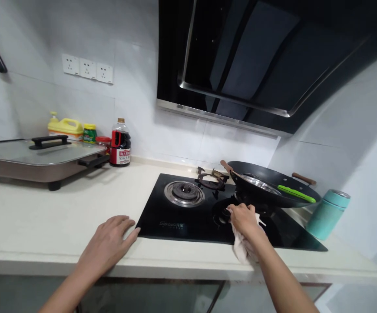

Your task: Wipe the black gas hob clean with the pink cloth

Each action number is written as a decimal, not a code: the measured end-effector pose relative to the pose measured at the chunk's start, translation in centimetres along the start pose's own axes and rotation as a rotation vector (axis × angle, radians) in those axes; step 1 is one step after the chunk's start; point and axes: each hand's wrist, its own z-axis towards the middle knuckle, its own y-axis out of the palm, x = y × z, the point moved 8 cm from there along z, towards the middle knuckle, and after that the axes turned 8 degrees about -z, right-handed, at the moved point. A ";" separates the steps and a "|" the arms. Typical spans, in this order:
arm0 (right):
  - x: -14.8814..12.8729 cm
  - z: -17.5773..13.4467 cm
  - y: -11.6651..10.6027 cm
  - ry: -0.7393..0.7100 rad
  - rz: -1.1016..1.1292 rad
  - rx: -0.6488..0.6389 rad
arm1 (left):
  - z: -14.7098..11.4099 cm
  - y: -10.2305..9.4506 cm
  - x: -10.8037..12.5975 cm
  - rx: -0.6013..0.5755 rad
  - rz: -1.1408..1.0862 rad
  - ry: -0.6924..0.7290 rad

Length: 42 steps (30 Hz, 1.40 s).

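My right hand [243, 217] is closed on a pale cloth [241, 248], which hangs down over the front edge of the black glass gas stove [188, 230]. Its fingertips are beside a dark round control knob [223, 216] on the stove. My left hand [112, 237] lies palm down on the cream countertop [61, 221], fingers stretched out, with the thumb at the stove's left front corner. The left burner [184, 194] is uncovered. Behind it, a black pot support [212, 179] sits off the burner, near the wall.
A black wok [256, 184] with wooden handles covers the right burner, a green-handled utensil [295, 193] inside. Right of it leans a teal flask [328, 215]. A lidded electric pan [41, 163] and a soy sauce bottle [120, 143] stand left. The range hood [240, 56] overhangs the stove.
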 end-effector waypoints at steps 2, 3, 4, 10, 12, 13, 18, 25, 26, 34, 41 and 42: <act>0.5 1.4 0.0 0.004 0.006 -0.047 | 0.0 0.1 -0.1 0.004 -0.008 0.005; 0.7 2.0 0.0 0.012 0.008 -0.069 | 0.0 0.1 -0.2 0.004 -0.011 0.007; 0.9 2.7 0.0 0.020 0.010 -0.089 | -0.1 0.2 -0.2 0.004 -0.014 0.009; 0.9 6.3 0.7 0.041 -0.006 -0.116 | -0.3 0.2 0.0 0.023 -0.018 0.029; 0.7 7.3 1.2 0.041 -0.019 -0.107 | -0.4 0.1 0.1 0.034 -0.024 0.032; 0.5 7.9 1.4 0.038 -0.027 -0.102 | -0.4 0.1 0.2 0.039 -0.027 0.033; -0.5 10.4 2.2 -0.012 -0.050 -0.078 | -0.6 0.1 -0.1 0.075 -0.039 0.033; -3.3 14.2 2.3 -0.082 -0.012 -0.063 | -0.9 0.4 -0.7 0.077 -0.064 -0.009; -3.9 14.7 2.3 -0.095 -0.001 -0.061 | -0.9 0.4 -0.6 0.078 -0.065 -0.012; -8.2 14.3 1.4 -0.172 0.036 -0.059 | -0.7 -0.3 0.1 0.060 -0.073 -0.033; -11.6 7.7 -1.0 -0.281 0.063 0.031 | -0.6 -0.8 1.3 0.023 -0.065 -0.042; -12.2 6.6 -1.4 -0.307 0.077 0.049 | -0.6 -0.9 1.4 0.029 -0.062 -0.040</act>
